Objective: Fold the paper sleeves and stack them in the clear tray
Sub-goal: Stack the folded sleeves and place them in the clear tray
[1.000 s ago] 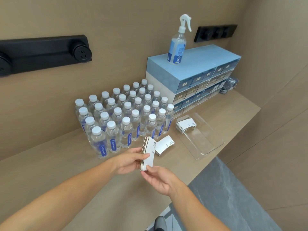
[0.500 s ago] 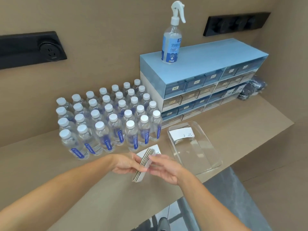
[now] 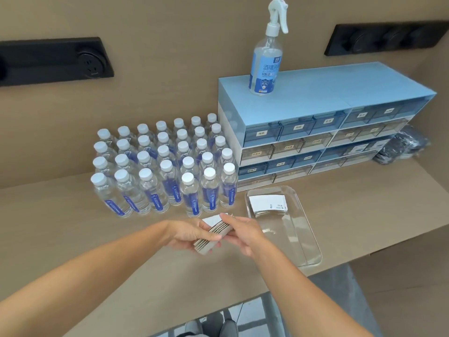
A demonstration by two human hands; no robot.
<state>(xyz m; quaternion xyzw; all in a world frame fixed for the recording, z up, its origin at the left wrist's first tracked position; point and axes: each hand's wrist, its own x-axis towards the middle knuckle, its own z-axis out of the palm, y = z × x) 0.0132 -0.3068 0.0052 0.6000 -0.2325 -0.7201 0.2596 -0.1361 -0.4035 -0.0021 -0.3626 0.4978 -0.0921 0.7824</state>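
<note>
— So where did things stand with the sleeves?

— Both hands were on one bundle of paper sleeves (image 3: 215,233), held on edge just above the counter (image 3: 97,251), in front of the water bottles (image 3: 165,164). The left hand (image 3: 188,233) cupped it from underneath and behind, thumb across the near face. The right hand (image 3: 243,233) pinched the far end between thumb and fingers. Neither hand was free.

— And the clear tray (image 3: 308,239)?

— Just to the right of the hands, on the same counter. A stack of sleeves (image 3: 268,205) already lay flat at its far end, the near part was bare. One more loose sleeve (image 3: 212,218) seemed to lie on the counter behind the bundle, mostly hidden by the fingers.

— What worried you?

— The bundle looked fanned, its edges stepped rather than flush. I judged that if either pinch loosened, the smooth card could slide and spill out, some toward the counter's front edge and the floor below.

— Anything else?

— The bottles stood close behind the hands, packed tight. A quick swing toward the tray could have clipped the nearest one and toppled its neighbours. And the tray was light-looking plastic near the edge, so a bundle dropped hard against its wall might have shoved it outward or knocked the settled stack askew.

— Were they folded properly?

— I could not tell, since only their edges showed.
</note>
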